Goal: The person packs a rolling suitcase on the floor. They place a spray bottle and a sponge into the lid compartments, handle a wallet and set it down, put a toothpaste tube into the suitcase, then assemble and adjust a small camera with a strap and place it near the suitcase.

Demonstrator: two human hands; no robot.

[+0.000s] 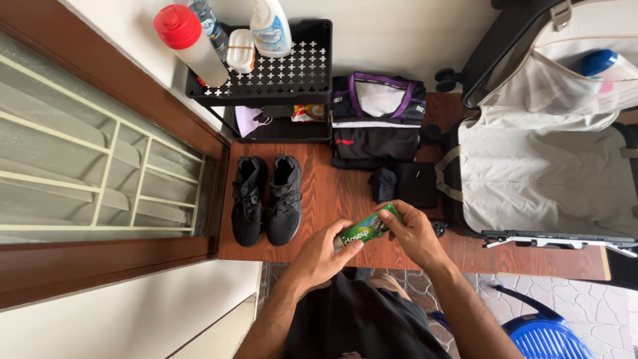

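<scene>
— Hands meeting over the counter [518, 256]: what am I holding?

— I'm gripping a green box [367, 227] endwise, left hand [323, 254] pinching its lower end, right hand [413, 233] clasping its upper end, long axis tilting up-right, beside black shoes [267, 197].

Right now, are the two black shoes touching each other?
Touching. The head view shows the left black shoe and the right black shoe side by side, their inner edges pressed together with no wood showing between them.
</scene>
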